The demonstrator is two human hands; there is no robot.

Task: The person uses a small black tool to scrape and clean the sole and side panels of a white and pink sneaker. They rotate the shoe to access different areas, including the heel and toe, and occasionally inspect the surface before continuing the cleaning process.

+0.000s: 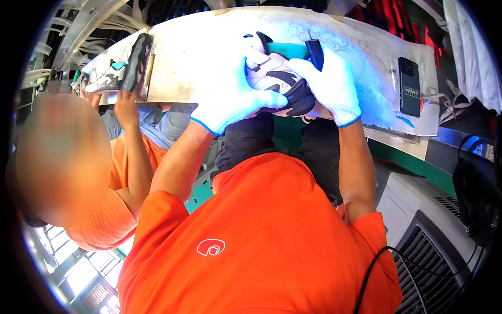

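Note:
A white and pale pink sneaker [272, 76] with black panels is in front of me at the table's near edge. A teal last [286, 51] shows in its opening. My left hand [222, 97], in a white glove with blue cuff trim, grips the sneaker's left side, thumb across the near black end. My right hand [334, 83], gloved alike, closes around a small black block-like tool [315, 53] with a thin tip pointing up. The right thumb reaches over the sneaker. Glare on the gloves hides some finger detail.
A co-worker's hands [127, 110] are at another sneaker [107, 78] and a black sole [137, 60] at the table's left. A dark phone [409, 86] lies on the pale tabletop [361, 47] at right. A grey vented machine [423, 225] stands right, near a black cable [379, 254].

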